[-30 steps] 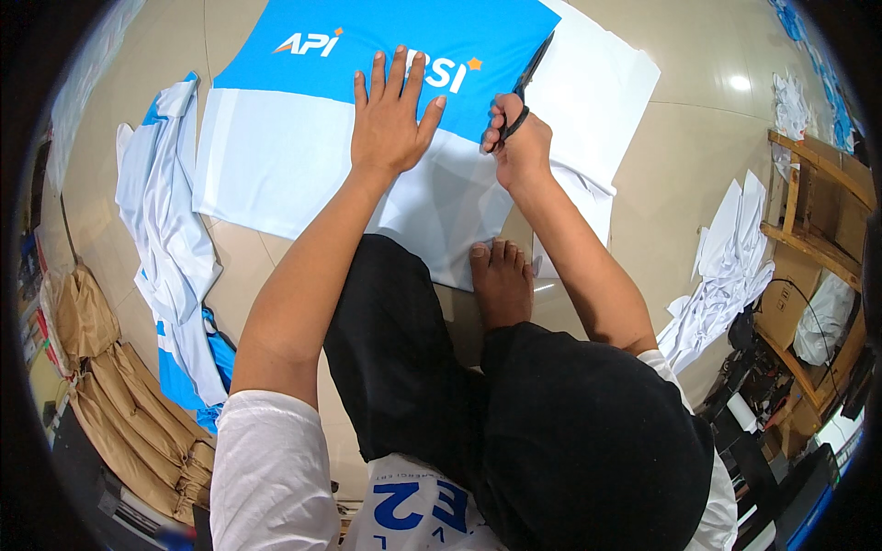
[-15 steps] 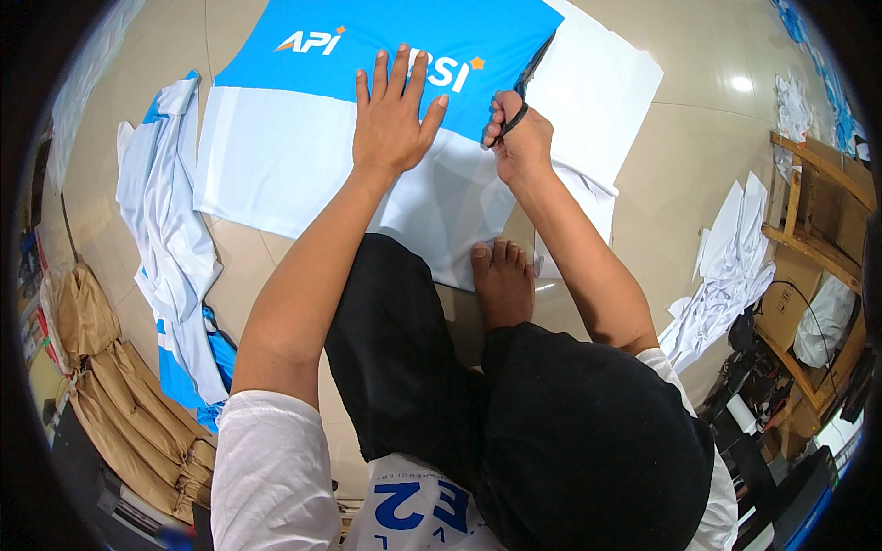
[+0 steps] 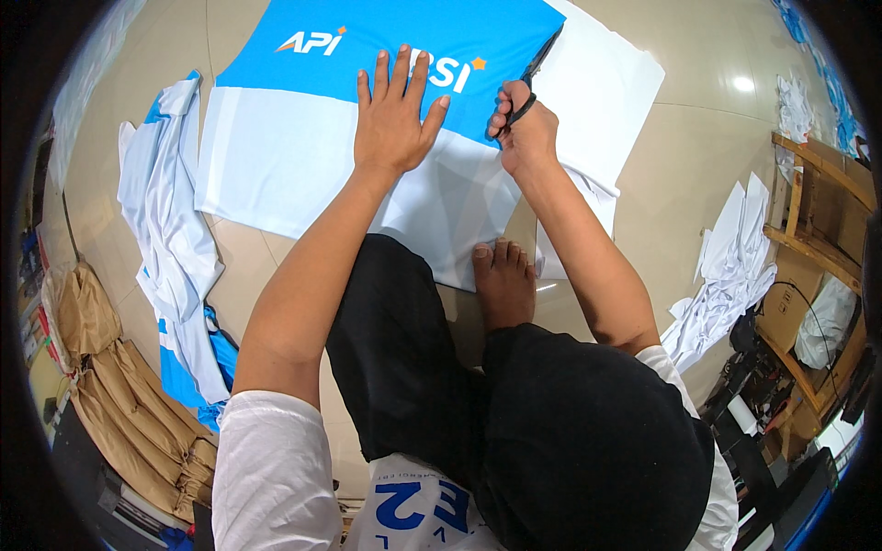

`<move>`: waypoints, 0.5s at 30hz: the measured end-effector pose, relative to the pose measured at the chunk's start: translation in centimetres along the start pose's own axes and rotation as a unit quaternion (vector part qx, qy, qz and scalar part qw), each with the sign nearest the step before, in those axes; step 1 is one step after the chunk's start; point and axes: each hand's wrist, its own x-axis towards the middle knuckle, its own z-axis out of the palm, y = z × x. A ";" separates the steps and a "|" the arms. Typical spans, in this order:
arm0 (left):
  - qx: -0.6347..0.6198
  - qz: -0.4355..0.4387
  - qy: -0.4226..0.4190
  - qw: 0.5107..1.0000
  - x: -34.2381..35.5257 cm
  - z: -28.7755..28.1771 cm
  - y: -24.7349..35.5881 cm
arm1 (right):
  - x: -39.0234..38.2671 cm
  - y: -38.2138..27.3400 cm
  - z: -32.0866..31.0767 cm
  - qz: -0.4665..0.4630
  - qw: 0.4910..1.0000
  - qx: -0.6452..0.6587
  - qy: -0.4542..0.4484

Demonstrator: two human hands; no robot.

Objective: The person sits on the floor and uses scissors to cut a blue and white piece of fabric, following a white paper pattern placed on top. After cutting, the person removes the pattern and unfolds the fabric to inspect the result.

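A blue and white piece of printed fabric [image 3: 276, 156] lies spread on the tiled floor in front of me. My left hand [image 3: 393, 124] rests flat on it with fingers spread, across the border between blue and white. In my right hand [image 3: 525, 129] is a pair of black-handled scissors [image 3: 537, 69], fingers wrapped through the handles. Their dark blades point away from me along the fabric's right blue edge. White sheet material [image 3: 597, 101] extends to the right of that edge. My bare foot [image 3: 503, 285] is beside the fabric's near edge.
A crumpled heap of white and blue fabric [image 3: 170, 202] lies at left, near brown wrapped bundles [image 3: 129, 395]. White scraps [image 3: 726, 275] are piled at right. Beyond them stands a wooden rack [image 3: 808, 239] with a cardboard box [image 3: 785, 303] and a white plastic bag [image 3: 818, 331].
My right hand and the scissors have moved slightly away from me and to the right along the fabric's edge. My left hand has stayed in place.
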 end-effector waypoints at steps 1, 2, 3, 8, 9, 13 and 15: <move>0.000 0.001 0.001 1.000 0.0 0.0 0.0 | 0.1 0.1 -0.1 -0.003 1.000 -0.002 -0.001; 0.000 0.001 0.001 1.000 0.0 0.0 0.1 | 0.1 0.2 -0.1 -0.007 1.000 -0.004 -0.002; 0.001 0.001 0.001 1.000 0.0 0.0 0.1 | 0.1 0.2 -0.2 -0.007 1.000 -0.004 -0.003; 0.005 0.002 0.006 1.000 -0.1 0.3 -0.1 | 0.3 0.2 -0.1 -0.020 1.000 -0.002 -0.011; 0.002 0.001 0.003 1.000 0.0 0.2 0.0 | 0.3 0.0 0.0 -0.016 1.000 0.009 -0.004; -0.004 0.000 -0.001 1.000 0.0 0.0 0.0 | 0.8 -0.6 0.4 -0.009 0.999 0.037 0.005; -0.001 0.001 0.001 1.000 0.0 0.0 0.0 | 1.0 -0.7 0.4 -0.011 0.999 0.041 0.003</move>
